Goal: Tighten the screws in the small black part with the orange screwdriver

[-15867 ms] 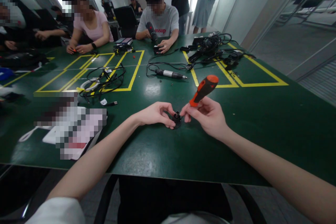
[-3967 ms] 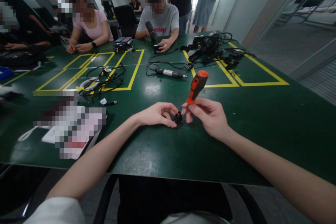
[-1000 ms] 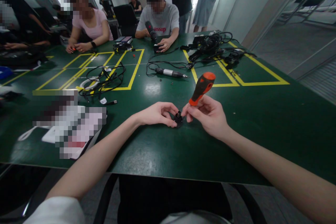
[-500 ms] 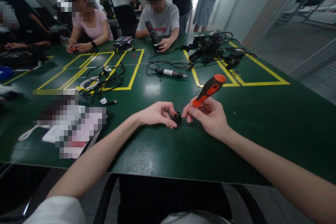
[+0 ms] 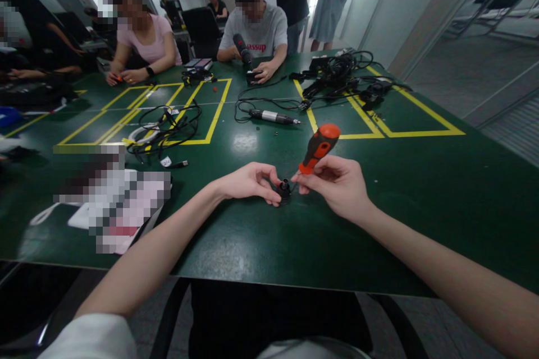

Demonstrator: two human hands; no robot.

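Note:
A small round black part with a short tube on top rests on the green table. My left hand grips its left side between thumb and fingers. To its right, my right hand holds a screwdriver with an orange and black handle. The handle tilts up and to the right, and the shaft points down toward the black part. Fingers hide much of the shaft, and I cannot make out exactly where its tip touches.
Ahead lies a silver and black pen-shaped tool with its cable. Tangled black cables are at the back right, more cables at the left. Blurred flat items lie near my left forearm. Several people are across the table.
The screwdriver handle has moved left and stands more upright, with my right hand's fingers shifted around it. My left hand and the black part have hardly moved.

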